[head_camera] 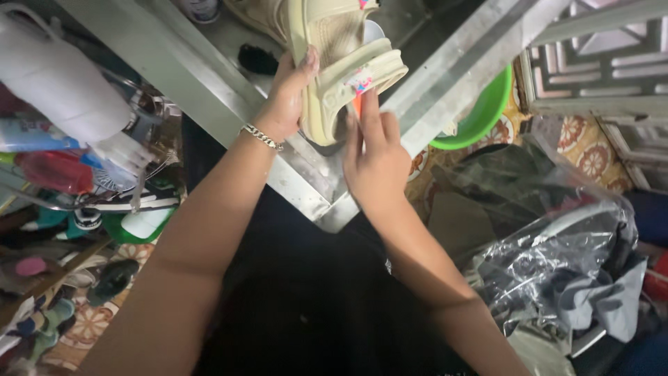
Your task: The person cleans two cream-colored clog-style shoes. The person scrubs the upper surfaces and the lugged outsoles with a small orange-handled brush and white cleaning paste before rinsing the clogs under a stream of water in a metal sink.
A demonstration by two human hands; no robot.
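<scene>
A beige chunky sandal (346,59) with straps and a small colourful patch is held tilted over the corner of a stainless steel sink (316,182). My left hand (289,94), with a chain bracelet at the wrist, grips the sandal's side near the sole. My right hand (374,154) rests against the sandal's strap with its fingers stretched up; a thin orange thing, possibly a brush handle, shows under the fingers, mostly hidden.
A green basin (486,115) stands right of the sink on a patterned floor. Clear plastic bags (557,257) with clothes fill the right. At left, a wire rack holds bottles (56,170), a white container (59,76) and shoes (111,278).
</scene>
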